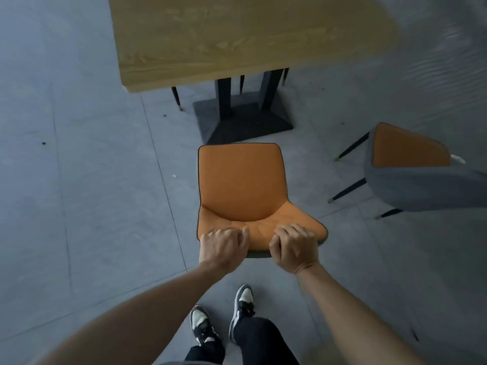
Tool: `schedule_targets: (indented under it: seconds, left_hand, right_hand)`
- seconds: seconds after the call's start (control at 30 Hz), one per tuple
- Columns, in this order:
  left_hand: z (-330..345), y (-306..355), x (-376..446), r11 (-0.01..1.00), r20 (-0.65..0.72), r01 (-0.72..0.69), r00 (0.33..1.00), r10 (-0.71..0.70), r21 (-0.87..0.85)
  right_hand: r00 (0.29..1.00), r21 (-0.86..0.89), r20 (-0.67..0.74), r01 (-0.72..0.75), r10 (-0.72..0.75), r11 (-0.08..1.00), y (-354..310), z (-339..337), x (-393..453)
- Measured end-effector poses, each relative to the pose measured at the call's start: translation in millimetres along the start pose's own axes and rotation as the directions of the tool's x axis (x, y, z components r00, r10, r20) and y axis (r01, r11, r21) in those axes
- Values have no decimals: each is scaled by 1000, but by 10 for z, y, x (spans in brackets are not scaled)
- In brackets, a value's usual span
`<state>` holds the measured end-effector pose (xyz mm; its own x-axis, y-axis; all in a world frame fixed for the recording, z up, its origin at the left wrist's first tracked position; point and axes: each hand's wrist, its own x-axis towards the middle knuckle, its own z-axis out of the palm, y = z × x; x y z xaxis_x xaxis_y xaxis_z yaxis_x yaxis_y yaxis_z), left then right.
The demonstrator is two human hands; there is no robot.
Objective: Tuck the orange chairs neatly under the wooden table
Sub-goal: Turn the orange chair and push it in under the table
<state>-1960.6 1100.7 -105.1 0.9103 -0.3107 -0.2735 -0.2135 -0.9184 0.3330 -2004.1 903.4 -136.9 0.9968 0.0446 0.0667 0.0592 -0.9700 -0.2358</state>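
An orange chair [241,180] with a grey shell stands on the floor in front of me, its seat pointing at the wooden table [237,35]. My left hand [224,247] and my right hand [293,248] both grip the top edge of its backrest, side by side. The seat's front edge is level with the table's dark pedestal base [245,122] and lies short of the tabletop's near edge. A second orange chair [411,167] stands to the right, turned away from the table, out in the open floor.
Thin dark chair legs [177,98] with gold tips show under the table's far side. The floor is grey tile [92,193]. My two feet in black and white shoes [224,320] stand just behind the chair.
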Motion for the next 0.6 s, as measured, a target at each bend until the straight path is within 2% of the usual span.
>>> schedule_targets:
  seconds: [0.23, 0.6]
  left_hand:
    - [111, 208, 304, 996, -37, 84, 996, -85, -31]
    - [-81, 621, 1351, 981, -85, 192, 978, -193, -22]
  right_hand:
    - [989, 41, -67, 138, -135, 990, 356, -109, 334]
    - [981, 45, -26, 194, -193, 980, 1045, -188, 1452]
